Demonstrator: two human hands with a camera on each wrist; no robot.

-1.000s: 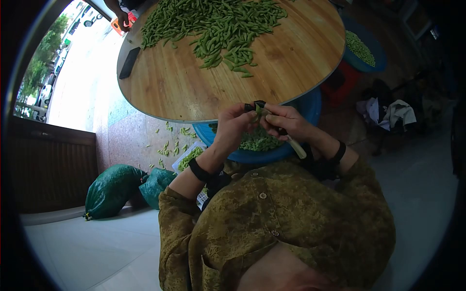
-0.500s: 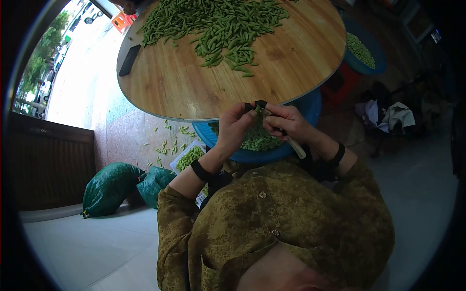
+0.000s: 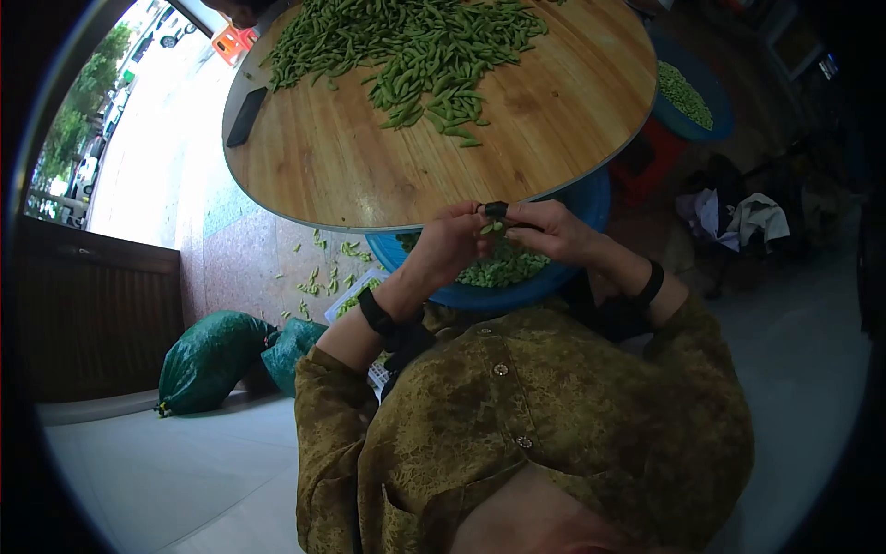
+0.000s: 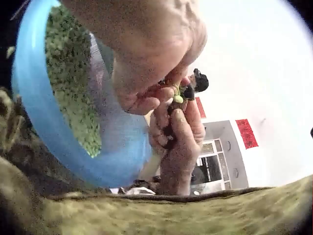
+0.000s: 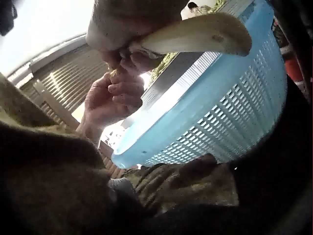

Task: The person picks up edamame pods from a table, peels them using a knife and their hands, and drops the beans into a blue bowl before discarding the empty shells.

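Note:
My two hands meet over a blue basket point(image 3: 591, 208) of shelled green beans point(image 3: 503, 268). The left hand point(image 3: 445, 245) pinches a green bean pod point(image 3: 494, 227); a pale bean point(image 4: 178, 99) shows at the fingertips in the left wrist view. Close against it, the right hand point(image 3: 565, 235) has its thumb and fingers at the pod. A tool with a smooth pale handle point(image 5: 210, 35) juts from the right hand in the right wrist view; its other end is hidden. Black wrapping point(image 3: 496, 210) covers a fingertip where the hands meet.
A round wooden table point(image 3: 369, 175) bears a heap of green pods point(image 3: 415, 55) and a black flat object point(image 3: 246, 116). Green sacks point(image 3: 210, 362), a white crate point(image 3: 346, 300) and scattered pods point(image 3: 314, 282) lie at left. Another basin of beans point(image 3: 683, 94) stands at right.
The pale handle below my right hand has gone from sight in the head view. Pale green beans now show between the hands. The other person's hand at the table's far left has shifted upward.

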